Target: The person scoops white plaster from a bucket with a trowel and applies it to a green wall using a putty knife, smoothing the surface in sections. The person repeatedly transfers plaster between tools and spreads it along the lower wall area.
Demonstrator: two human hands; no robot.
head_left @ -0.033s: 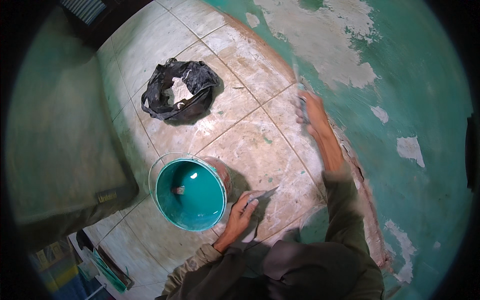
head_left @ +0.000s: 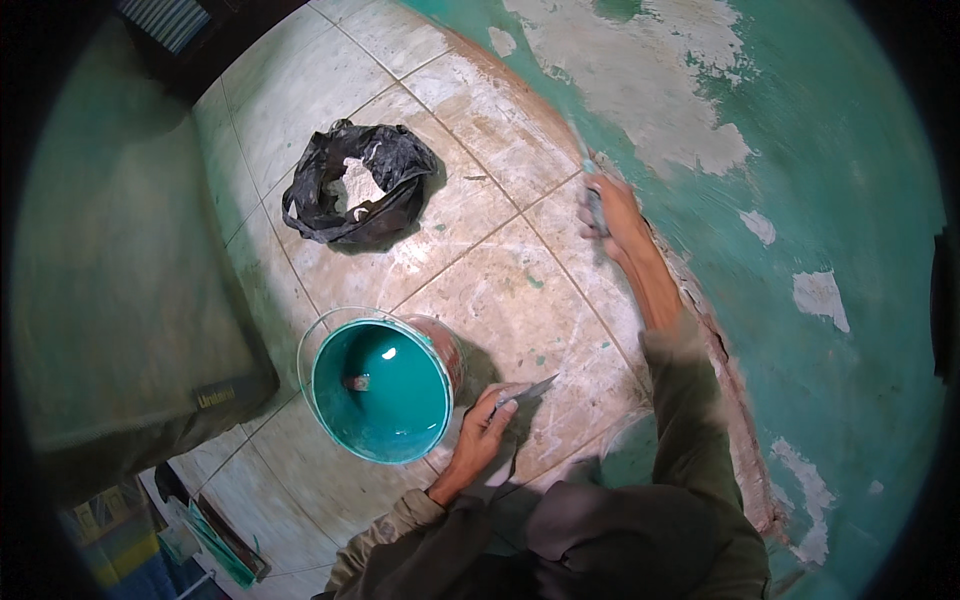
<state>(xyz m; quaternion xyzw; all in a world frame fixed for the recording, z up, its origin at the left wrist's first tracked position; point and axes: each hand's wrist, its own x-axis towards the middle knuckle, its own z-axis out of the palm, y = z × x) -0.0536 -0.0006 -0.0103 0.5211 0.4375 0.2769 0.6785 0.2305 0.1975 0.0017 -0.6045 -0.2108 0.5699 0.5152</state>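
A blade [head_left: 536,389] is held in the left hand [head_left: 478,435] near the bucket [head_left: 443,343], and a blurry tool [head_left: 597,207] in the right hand [head_left: 622,226] near the wall [head_left: 850,240].

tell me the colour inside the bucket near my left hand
Teal green inside the bucket, near your left hand; the head view shows it.

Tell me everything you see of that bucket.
The plastic-looking bucket stands upright on the tiled floor, left of the left hand, seemingly apart from it. Round and open, it looks partly reddish outside, with a thin handle looping round its upper left. Inside is glossy teal liquid, like paint, with a small pale object at left.
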